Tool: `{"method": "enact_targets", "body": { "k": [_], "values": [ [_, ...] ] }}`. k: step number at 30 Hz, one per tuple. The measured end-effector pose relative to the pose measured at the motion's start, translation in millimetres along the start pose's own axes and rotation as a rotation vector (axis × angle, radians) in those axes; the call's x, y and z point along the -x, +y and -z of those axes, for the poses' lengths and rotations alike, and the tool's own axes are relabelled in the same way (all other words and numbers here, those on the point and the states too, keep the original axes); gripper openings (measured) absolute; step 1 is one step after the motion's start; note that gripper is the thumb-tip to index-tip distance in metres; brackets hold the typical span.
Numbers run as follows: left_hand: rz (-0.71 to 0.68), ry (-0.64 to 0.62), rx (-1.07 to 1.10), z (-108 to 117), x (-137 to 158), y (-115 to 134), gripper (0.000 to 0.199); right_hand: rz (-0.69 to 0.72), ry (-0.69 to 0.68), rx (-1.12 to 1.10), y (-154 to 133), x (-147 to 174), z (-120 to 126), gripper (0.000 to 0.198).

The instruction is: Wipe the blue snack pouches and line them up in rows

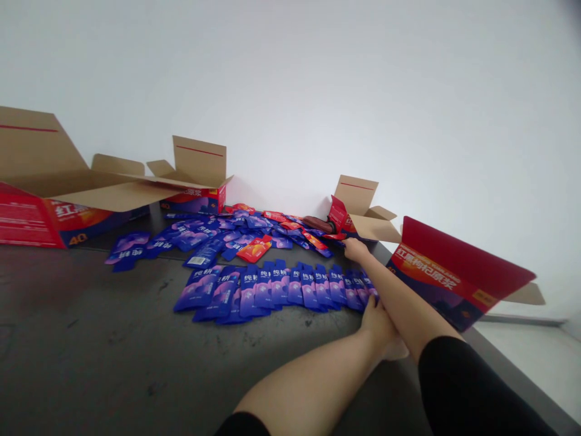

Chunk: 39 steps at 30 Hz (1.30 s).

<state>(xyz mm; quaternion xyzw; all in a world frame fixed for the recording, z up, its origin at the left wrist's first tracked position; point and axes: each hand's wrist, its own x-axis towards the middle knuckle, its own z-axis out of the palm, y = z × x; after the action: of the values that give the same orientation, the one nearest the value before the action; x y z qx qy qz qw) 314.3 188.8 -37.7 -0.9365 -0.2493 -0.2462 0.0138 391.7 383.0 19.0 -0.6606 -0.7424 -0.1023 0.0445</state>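
Across the tabletop toward its right edge | overlapping blue pouches lined up; loose pile behind, unaligned | I see left hand touching the row's right end, right hand curled beside the pile; openness, grip: cannot tell.

Lined-up pouches partly hide one another (both sleeves cut off).

Dark table | overlapping row of blue pouches | loose blue and red pouches | open cartons
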Motion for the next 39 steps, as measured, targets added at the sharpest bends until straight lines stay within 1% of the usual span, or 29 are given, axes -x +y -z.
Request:
{"method": "enact_targets", "body": {
  "k": [2,4,6,9,11,13,14,15,17,18,19,21,23,24,26,27,28,30,32,35,37,39],
  "values": [
    [0.037,0.021,0.026,7,1,2,0.066,-0.022,0.028,-0.001,3,17,16,0.023],
    [0.078,0.069,0.126,18,3,5,0.063,-0.045,0.071,-0.003,11,48,35,0.02],
    [0.091,0.096,0.287,29,7,8,0.057,-0.071,0.118,-0.003,23,92,56,0.024],
    [0.11,0.089,0.507,44,15,13,0.04,-0.077,0.224,-0.017,38,174,85,0.03],
    [0.155,0.086,0.651,52,20,19,0.037,-0.034,0.415,-0.075,36,226,96,0.03],
    [0.229,0.078,0.846,60,25,29,0.043,-0.026,0.565,-0.147,22,268,99,0.031],
    [0.27,0.062,0.952,64,28,34,0.048,-0.023,0.605,-0.19,10,284,99,0.032],
    [0.31,0.037,1.058,68,32,39,0.052,-0.004,0.617,-0.239,-5,296,97,0.032],
    [0.384,-0.037,1.255,77,45,46,0.062,0.082,0.581,-0.357,-37,310,93,0.03],
    [0.42,-0.07,1.335,81,54,47,0.065,0.139,0.529,-0.423,-52,313,92,0.028],
    [0.46,-0.097,1.407,85,66,45,0.066,0.198,0.448,-0.495,-65,314,92,0.026],
    [0.558,-0.127,1.525,96,93,36,0.062,0.29,0.225,-0.648,-83,310,94,0.026],
    [0.679,-0.157,1.648,108,123,21,0.053,0.312,0.025,-0.804,-93,302,96,0.033],
    [0.72,-0.161,1.669,116,137,14,0.05,0.271,-0.012,-0.877,-96,296,95,0.035],
    [0.768,-0.178,1.703,131,160,0,0.046,0.128,-0.005,-1.043,-104,283,89,0.03],
    [0.772,-0.19,1.713,140,170,-5,0.045,0.07,-0.01,-1.147,-110,277,84,0.032],
    [0.772,-0.208,1.722,148,178,-8,0.047,0.04,-0.041,-1.262,-117,271,80,0.038],
    [0.796,-0.23,1.683,164,192,-13,0.051,0.058,-0.156,-1.485,-135,260,71,0.046],
    [0.87,-0.214,1.553,181,204,-17,0.053,0.069,-0.233,-1.636,-154,250,66,0.044],
    [0.984,-0.15,1.377,209,222,-32,0.046,-0.024,-0.214,-1.705,-180,235,67,0.041],
    [1.037,-0.098,1.314,229,237,-52,0.041,-0.07,-0.171,-1.689,-195,222,71,0.036],
    [1.11,0.004,1.199,247,253,-77,0.038,-0.085,-0.142,-1.657,-209,208,75,0.032]
  ]
}}
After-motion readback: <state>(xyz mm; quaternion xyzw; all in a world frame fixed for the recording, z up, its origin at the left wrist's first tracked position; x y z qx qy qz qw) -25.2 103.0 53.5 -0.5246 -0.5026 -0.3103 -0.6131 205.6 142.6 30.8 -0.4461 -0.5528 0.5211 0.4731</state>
